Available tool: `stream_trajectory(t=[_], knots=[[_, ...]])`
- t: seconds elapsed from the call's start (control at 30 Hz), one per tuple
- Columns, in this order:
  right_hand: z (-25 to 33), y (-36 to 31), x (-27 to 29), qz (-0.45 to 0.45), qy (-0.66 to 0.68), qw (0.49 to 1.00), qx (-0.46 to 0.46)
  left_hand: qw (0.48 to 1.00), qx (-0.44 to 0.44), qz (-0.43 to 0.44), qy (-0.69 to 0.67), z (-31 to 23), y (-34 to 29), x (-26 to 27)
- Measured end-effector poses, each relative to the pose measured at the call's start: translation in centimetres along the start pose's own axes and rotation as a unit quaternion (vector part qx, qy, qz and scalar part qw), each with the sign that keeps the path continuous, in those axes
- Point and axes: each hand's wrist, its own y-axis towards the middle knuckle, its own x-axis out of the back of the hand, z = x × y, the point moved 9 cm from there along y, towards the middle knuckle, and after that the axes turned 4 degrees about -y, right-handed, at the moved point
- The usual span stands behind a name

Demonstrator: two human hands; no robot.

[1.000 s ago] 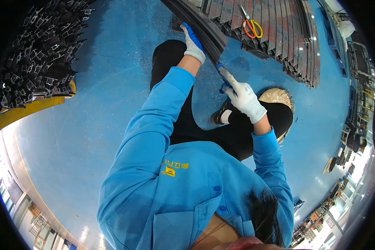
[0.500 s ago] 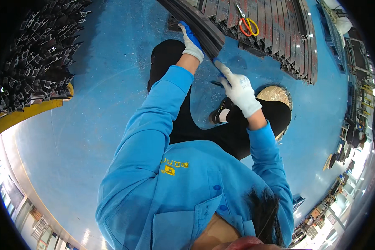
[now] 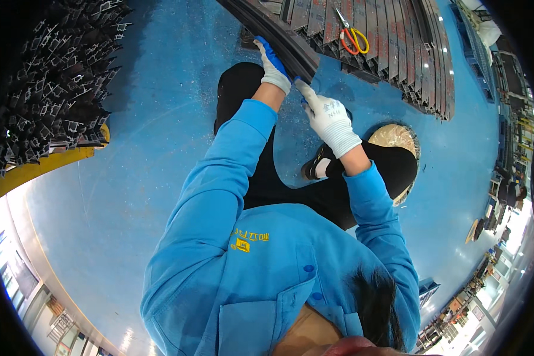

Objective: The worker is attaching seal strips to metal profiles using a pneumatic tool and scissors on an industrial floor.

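Note:
A long dark metal profile (image 3: 270, 37), grooved along its length, slants from the top edge down toward my knees. My left hand (image 3: 273, 66), in a white glove with a blue palm, is closed around its left side near the lower end. My right hand (image 3: 325, 114), gloved alike, is at that end with its index finger stretched up against the profile and the other fingers curled. Something small and dark shows behind the right hand; what the curled fingers hold is hidden. Scissors (image 3: 353, 40) with one red and one yellow handle lie on stacked profiles (image 3: 397, 50), right of my hands.
On the left, a big pile of dark profiles (image 3: 53, 83) with open ends rests on a yellow support (image 3: 41, 169). A round, plastic-wrapped seat or roll (image 3: 393, 135) is beside my right leg. Racks and shelving line the far right of the blue floor (image 3: 118, 213).
My right hand has moved slightly left and up, closer to the profile's end, and has turned. The dark piece beside its fingers no longer shows there. My left hand keeps its grip.

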Motion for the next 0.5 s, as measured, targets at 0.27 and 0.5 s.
stream_trajectory(t=[0.27,0.5], knots=[[0.3,-1.6,0.8,0.107,0.062,0.992,-0.036,1.0,0.006,-0.02,-0.014,-0.2,0.4,0.9],[0.1,-0.4,0.2,0.045,0.078,0.996,-0.007,1.0,0.004,-0.028,0.004,-0.2,-0.1,0.6]])
